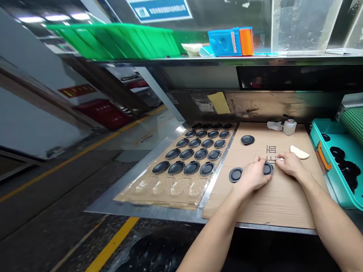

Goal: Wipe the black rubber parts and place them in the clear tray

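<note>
My left hand (255, 173) is closed on the edge of a black round disc-shaped part (267, 169) with a raised ring, holding it against the cardboard sheet (255, 207). Just right of it, my right hand (291, 164) has its fingertips pinched together near a small whitish bit, too small to name. Another black disc (235, 175) lies left of my left hand. Farther back is a small stack of black discs (247, 139). Beside my right hand rests a cream half-round pad (299, 152).
A clear blister tray (170, 198) on the left holds rows of black discs; its front row of pockets is bare. On the right, a teal bin (317, 130) contains black parts. A small bottle (289, 126) stands at the back. Overhead, a shelf carries a green crate (119, 41).
</note>
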Motion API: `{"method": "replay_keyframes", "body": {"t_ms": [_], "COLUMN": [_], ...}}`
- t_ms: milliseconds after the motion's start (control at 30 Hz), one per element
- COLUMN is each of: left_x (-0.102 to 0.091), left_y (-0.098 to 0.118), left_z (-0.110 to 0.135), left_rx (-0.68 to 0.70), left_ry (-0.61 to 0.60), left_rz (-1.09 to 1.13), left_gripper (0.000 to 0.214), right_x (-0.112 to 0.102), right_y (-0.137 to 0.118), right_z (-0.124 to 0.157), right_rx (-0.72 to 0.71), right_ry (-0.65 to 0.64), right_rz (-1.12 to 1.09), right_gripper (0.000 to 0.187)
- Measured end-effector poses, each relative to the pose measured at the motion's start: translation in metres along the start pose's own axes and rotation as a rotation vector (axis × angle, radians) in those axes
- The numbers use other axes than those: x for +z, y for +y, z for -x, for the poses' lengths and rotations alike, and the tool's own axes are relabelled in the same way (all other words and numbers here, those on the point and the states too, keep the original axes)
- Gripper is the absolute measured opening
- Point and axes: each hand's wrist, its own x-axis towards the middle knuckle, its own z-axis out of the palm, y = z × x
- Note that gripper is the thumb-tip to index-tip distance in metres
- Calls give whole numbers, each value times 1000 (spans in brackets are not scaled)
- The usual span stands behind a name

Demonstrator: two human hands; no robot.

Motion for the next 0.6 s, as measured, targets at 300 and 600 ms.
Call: {"method": "replay_keyframes", "body": {"t_ms": [300,600], "left_x": [-57,-40], "left_y": [-88,-80], "left_z": [49,23], "left_rx": [-236,-84], "left_ry": [-7,-152], "left_rz": [-44,-129], "left_gripper": [64,61], "right_x": [6,9], "right_y": [2,2], "right_z": [1,0], "right_rx": [-1,11], "right_ry": [8,-13], "right_rz": [-23,-22], "right_gripper": [26,27]}}
